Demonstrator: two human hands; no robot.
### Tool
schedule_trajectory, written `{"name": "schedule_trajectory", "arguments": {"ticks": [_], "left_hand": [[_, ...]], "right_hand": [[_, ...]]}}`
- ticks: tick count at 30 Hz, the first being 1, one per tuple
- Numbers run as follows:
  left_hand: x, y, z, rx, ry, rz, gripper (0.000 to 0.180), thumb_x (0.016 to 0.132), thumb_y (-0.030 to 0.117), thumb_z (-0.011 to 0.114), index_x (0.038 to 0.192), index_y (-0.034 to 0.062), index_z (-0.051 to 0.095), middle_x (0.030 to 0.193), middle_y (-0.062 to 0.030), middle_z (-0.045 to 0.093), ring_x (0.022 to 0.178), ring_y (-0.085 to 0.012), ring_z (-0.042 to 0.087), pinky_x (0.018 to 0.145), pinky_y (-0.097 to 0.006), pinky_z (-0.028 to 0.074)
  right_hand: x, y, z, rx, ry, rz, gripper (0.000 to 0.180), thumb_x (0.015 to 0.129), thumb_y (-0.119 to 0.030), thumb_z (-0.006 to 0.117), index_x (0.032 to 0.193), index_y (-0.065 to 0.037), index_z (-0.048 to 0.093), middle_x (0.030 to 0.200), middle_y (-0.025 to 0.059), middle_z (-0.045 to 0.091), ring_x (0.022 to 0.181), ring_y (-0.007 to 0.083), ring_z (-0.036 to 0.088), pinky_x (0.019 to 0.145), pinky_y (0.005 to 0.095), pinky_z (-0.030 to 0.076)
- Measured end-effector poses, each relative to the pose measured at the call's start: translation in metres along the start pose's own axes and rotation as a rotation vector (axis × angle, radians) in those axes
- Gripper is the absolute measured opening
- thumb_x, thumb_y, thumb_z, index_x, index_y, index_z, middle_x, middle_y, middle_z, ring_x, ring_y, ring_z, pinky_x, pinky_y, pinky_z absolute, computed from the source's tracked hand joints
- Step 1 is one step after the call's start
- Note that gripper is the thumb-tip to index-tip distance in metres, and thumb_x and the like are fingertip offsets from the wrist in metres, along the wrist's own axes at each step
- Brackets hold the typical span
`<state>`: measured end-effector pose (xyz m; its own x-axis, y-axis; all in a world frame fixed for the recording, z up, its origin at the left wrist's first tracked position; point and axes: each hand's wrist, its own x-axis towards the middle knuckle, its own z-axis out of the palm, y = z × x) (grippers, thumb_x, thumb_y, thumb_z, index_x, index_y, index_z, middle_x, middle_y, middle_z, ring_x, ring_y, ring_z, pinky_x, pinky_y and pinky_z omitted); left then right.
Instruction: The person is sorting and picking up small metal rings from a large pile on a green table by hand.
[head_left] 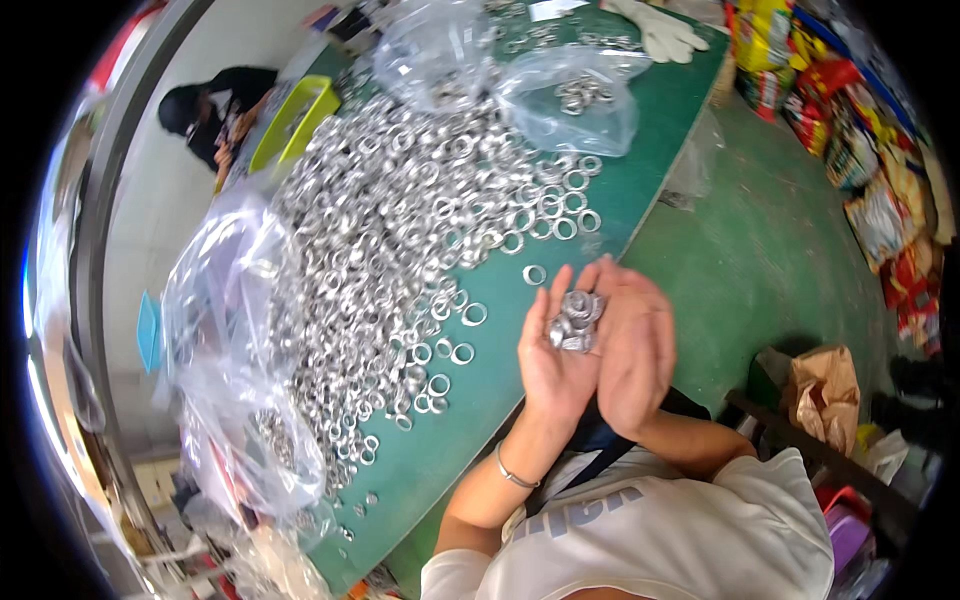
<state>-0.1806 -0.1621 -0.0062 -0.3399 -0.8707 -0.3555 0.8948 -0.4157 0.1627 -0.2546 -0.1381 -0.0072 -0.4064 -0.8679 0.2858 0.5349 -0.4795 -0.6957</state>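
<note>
On my feed, metal rings (575, 322) sit in the open, upturned left hand (558, 378); the right hand (637, 350) is open alongside; tilting could spill them past the surface (505, 330) onto the floor (745, 260).

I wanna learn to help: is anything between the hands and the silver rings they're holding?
Nothing visible: the silver rings lie on the bare left hand, and the right hand is cupped beside them.

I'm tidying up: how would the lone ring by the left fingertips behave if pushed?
The lone ring would probably slide, not roll, since its opening faces up. Its shiny, metallic look suggests stiffness; its hollow middle, little weight.
</note>
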Motion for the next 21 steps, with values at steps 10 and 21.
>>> {"name": "schedule_trajectory", "arguments": {"ticks": [10,21], "left_hand": [[-0.013,-0.024,-0.005,1.633,-0.233,0.783,0.050,0.098,0.027,0.037,0.135,-0.0066,0.043,0.139,-0.0225,0.045,0.130,-0.0366,0.040,0.110,-0.043,0.026],[-0.027,-0.011,0.030,1.591,-0.380,0.839,0.054,0.088,0.004,0.047,0.140,-0.0053,0.034,0.146,-0.0258,0.028,0.139,-0.0406,0.026,0.110,-0.045,0.026]], "right_hand": [[0.009,-0.004,0.000,-0.173,0.049,0.360,0.040,0.102,-0.023,0.032,0.130,0.000,0.049,0.132,0.0108,0.051,0.121,0.0195,0.048,0.104,0.0305,0.036],[0.014,-0.002,-0.023,0.735,0.334,1.147,0.025,0.095,-0.023,0.050,0.111,-0.005,0.060,0.100,0.0064,0.064,0.089,0.0179,0.062,0.078,0.0312,0.051]]}}
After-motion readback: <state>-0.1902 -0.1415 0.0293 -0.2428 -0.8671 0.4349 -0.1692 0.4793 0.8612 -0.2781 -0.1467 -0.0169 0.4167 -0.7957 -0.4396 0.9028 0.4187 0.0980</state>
